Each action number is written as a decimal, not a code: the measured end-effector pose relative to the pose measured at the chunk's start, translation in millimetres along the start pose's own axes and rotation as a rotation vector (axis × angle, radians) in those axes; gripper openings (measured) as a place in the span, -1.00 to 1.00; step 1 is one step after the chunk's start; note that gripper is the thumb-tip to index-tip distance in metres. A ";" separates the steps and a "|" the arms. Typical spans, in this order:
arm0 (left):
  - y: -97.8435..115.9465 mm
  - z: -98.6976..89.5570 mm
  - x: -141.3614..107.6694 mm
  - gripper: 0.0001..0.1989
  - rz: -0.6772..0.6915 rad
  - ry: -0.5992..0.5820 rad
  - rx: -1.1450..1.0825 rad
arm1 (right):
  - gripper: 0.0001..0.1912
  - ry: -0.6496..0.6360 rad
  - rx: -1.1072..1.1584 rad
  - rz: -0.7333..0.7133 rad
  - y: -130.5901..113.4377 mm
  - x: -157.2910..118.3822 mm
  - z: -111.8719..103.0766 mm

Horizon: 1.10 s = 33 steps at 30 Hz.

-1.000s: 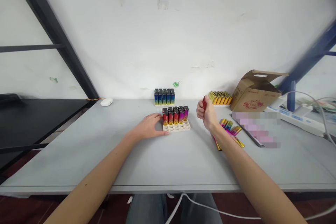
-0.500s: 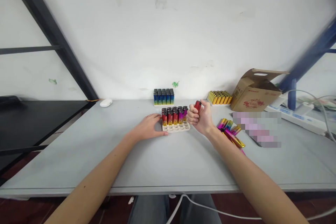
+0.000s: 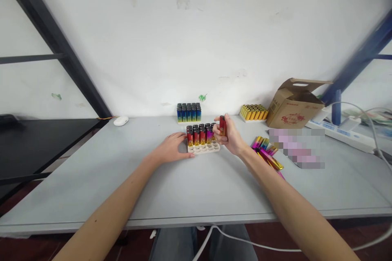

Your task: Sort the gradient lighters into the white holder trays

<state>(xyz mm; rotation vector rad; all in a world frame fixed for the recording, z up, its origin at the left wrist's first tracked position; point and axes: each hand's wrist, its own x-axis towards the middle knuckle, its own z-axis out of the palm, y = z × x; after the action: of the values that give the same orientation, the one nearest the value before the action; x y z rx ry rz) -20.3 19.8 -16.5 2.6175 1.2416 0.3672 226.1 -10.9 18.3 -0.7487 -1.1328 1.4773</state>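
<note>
From the head camera, the right hand (image 3: 228, 135) is clenched round a small red lighter (image 3: 222, 125), held upright just above the right end of a cream tray (image 3: 204, 148) that stands on the grey counter (image 3: 196, 187). The lighter looks light and rigid, a slim rounded stick with a glossy shell and a dark cap on top; that smooth finish could slip between the fingers, so a pinch across the middle of the body, as the thumb and fingertips have it now, seems the safest hold, leaving the lower end free. The tray is a stiff moulded block with round sockets, the front row still bare, the rows behind filled with upright lighters (image 3: 200, 133) in red, purple and yellow gradients. The left hand (image 3: 171, 149) lies flat and relaxed on the counter with its fingertips touching the tray's left edge, grasping nothing. Just right of the right wrist lies a loose heap of lighters (image 3: 267, 153), shiny and metallic-looking, lying on their sides. Against the matt white wall stand a tray of blue lighters (image 3: 188, 112) and a tray of yellow lighters (image 3: 253, 112), with an open cardboard box (image 3: 294, 104) beside the latter and a white mouse (image 3: 121, 120) far left.
</note>
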 end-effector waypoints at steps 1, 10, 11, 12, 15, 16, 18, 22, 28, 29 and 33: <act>0.0 -0.1 0.0 -0.17 -0.001 0.001 -0.001 | -0.55 0.016 -0.041 -0.012 -0.9 -0.2 -0.4; 3.7 -3.4 -2.0 -0.18 -0.022 -0.006 -0.012 | -0.49 0.121 -0.568 -0.315 -5.5 2.3 -19.7; 3.7 -3.4 -2.0 -0.18 -0.024 -0.007 -0.014 | -0.48 0.157 -0.664 -0.380 -6.1 2.5 -22.2; 3.5 -3.2 -1.9 -0.18 -0.023 -0.008 -0.015 | -0.49 0.179 -0.754 -0.429 -7.0 2.4 -24.6; 2.3 -2.0 -1.4 -0.18 -0.016 -0.009 -0.021 | -0.55 0.145 -0.949 -0.433 -10.8 0.2 -32.0; 1.9 -1.5 -1.2 -0.18 -0.013 -0.009 -0.022 | -0.56 0.123 -0.981 -0.405 -12.1 -0.8 -34.3; 1.3 -0.6 -1.0 -0.18 -0.013 -0.007 -0.021 | -0.59 0.089 -0.996 -0.350 -13.7 -2.5 -38.1; 1.2 0.2 -1.0 -0.21 -0.007 -0.002 -0.014 | -0.65 0.072 -0.959 -0.345 -11.5 -3.2 -41.2; 1.7 -0.2 -1.3 -0.21 0.007 0.017 -0.021 | -0.73 -0.003 -0.993 -0.337 -7.4 -1.8 -40.9; 1.8 -0.2 -1.3 -0.21 0.008 0.015 -0.023 | -0.74 -0.009 -1.000 -0.339 -7.6 -1.8 -41.0; 2.0 -0.5 -1.6 -0.21 0.011 0.014 -0.024 | -0.74 -0.033 -0.977 -0.341 -8.1 -2.5 -40.6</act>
<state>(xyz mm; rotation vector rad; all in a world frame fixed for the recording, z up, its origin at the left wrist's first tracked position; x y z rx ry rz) -20.0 17.4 -15.7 2.6066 1.2202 0.3999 266.3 -3.3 11.4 -1.0983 -1.9183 0.5896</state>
